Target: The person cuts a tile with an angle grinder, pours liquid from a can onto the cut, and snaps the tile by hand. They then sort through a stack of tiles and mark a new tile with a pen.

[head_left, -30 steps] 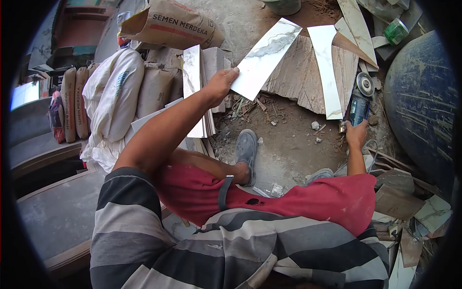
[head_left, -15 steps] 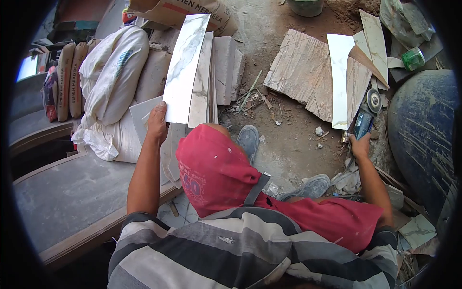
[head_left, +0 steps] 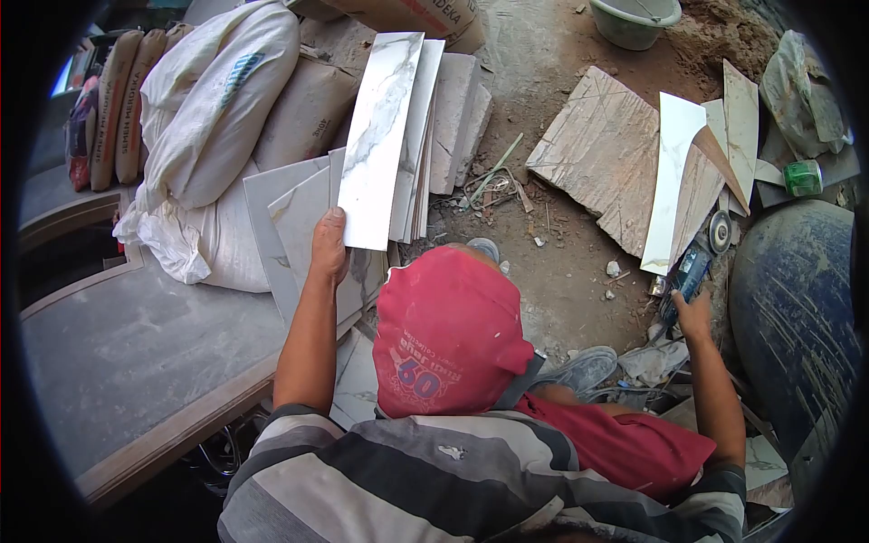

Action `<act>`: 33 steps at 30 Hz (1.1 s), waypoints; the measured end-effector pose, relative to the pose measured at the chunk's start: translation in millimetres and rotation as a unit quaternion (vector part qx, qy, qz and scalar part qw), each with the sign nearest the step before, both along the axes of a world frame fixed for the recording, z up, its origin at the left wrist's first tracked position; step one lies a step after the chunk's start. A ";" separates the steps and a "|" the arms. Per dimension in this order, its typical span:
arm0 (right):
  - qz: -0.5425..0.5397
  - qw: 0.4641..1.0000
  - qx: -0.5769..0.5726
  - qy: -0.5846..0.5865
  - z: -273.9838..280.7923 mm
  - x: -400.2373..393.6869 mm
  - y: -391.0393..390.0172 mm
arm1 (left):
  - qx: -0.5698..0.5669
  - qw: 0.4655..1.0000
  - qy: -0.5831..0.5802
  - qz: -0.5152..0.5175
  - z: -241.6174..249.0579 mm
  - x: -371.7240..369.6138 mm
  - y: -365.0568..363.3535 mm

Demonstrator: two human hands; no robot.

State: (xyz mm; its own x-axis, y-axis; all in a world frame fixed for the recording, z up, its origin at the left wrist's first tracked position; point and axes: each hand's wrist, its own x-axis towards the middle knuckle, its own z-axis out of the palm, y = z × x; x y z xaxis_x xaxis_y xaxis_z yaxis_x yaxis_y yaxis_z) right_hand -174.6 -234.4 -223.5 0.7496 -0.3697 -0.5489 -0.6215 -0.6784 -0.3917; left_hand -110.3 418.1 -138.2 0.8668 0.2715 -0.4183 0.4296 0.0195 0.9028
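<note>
My left hand [head_left: 329, 244] is closed on the lower left corner of a long white marble-patterned tile strip [head_left: 382, 136], which leans against a row of upright tiles [head_left: 422, 154]. Over at the right, my right hand [head_left: 692, 312] rests at the rear of a blue angle grinder [head_left: 692, 270], its fingers partly hidden behind the tool. The grinder's disc [head_left: 720, 232] points away from me. A white tile piece with a curved edge [head_left: 672, 172] lies beside the grinder, on a rough wooden-looking slab [head_left: 597, 149].
White sacks [head_left: 222, 109] and cement bags [head_left: 113, 109] stand at the left, behind a grey panel [head_left: 136, 353]. A bucket [head_left: 634, 27] sits at the top. A green can [head_left: 802, 178] and a large dark blue scratched container [head_left: 792, 317] are at the right.
The view has shifted, so most things appear further right and lower. My left hand still holds the strip, which now stands closer over the other tiles. My right hand remains at the grinder.
</note>
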 end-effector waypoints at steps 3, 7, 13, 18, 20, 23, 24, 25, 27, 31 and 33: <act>0.161 0.963 -0.159 -0.148 4.6 -2.5 8.4 | -0.018 1.000 -0.017 -0.018 -5.4 11.8 -6.9; 0.153 0.963 0.222 -0.013 95.2 77.7 88.5 | -0.071 0.994 -0.062 -0.062 -4.5 47.1 -54.8; 0.042 0.882 0.457 -0.106 106.2 176.7 224.9 | -0.155 0.971 -0.087 -0.158 -28.1 98.4 -127.2; -0.072 0.810 0.554 -0.179 93.9 212.0 273.2 | -0.165 0.958 -0.094 -0.216 -37.8 110.0 -159.1; -0.093 0.791 0.560 -0.227 88.0 210.3 275.6 | -0.182 0.954 -0.101 -0.217 -37.5 109.6 -159.0; -0.085 0.783 0.567 -0.240 70.8 210.3 269.1 | -0.046 0.941 -0.081 -0.325 -45.6 122.0 -139.1; -0.086 0.783 0.567 -0.240 70.0 210.0 267.9 | 0.147 0.941 -0.159 -0.261 -40.7 125.4 -131.4; -0.091 0.792 0.558 -0.229 69.8 209.2 266.5 | 0.333 0.895 -0.230 -0.185 -36.9 127.4 -122.9; -0.100 0.800 0.549 -0.222 63.9 210.9 262.7 | 0.518 0.821 -0.212 -0.112 -30.9 129.4 -104.6; -0.100 0.794 0.561 -0.213 38.2 208.6 267.2 | 0.591 0.795 -0.017 -0.138 -41.1 126.2 -92.6; -0.099 0.795 0.566 -0.197 33.7 205.9 268.6 | 0.598 0.787 0.006 -0.150 -45.7 127.3 -90.2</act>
